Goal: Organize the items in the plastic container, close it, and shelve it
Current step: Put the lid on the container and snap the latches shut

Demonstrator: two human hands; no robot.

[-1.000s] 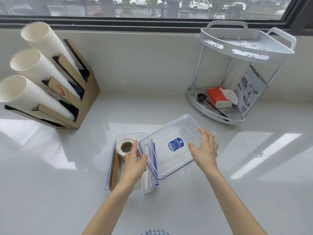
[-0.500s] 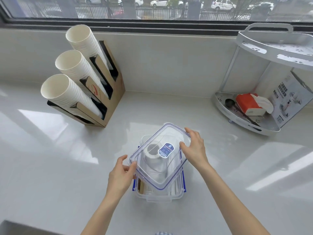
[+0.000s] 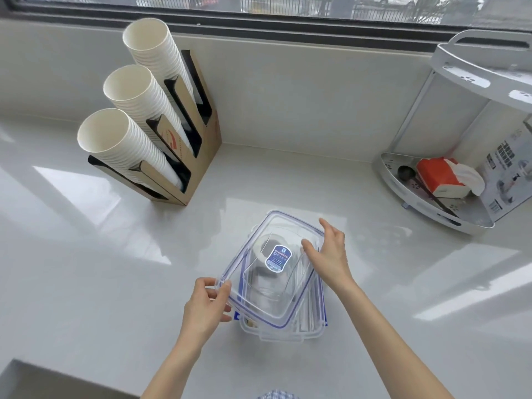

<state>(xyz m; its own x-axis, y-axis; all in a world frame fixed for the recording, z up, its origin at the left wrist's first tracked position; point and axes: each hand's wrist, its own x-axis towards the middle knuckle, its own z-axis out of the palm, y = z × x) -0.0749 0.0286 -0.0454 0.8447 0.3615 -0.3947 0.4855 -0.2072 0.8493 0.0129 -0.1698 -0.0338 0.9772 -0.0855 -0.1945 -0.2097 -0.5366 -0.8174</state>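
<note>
A clear plastic lid point(image 3: 259, 300) with a blue seal and a blue label lies skewed on top of the clear container point(image 3: 312, 331) on the white counter. Through the lid I see a roll of tape point(image 3: 263, 243) inside; other contents are blurred. My left hand point(image 3: 205, 308) pinches the lid's near left corner. My right hand point(image 3: 329, 254) holds the lid's far right edge, fingers spread over it. The container's near rim sticks out beyond the lid.
A cardboard holder point(image 3: 198, 156) with three stacks of white paper cups point(image 3: 121, 145) stands at the back left. A white two-tier corner rack point(image 3: 449, 214) at the right holds a red and white pack point(image 3: 437, 177), a scoop and a printed box point(image 3: 509, 168). A window runs behind.
The lid came from beside the container to over it and has sunk lower onto it. My view shifted left, so the rack sits further right.
</note>
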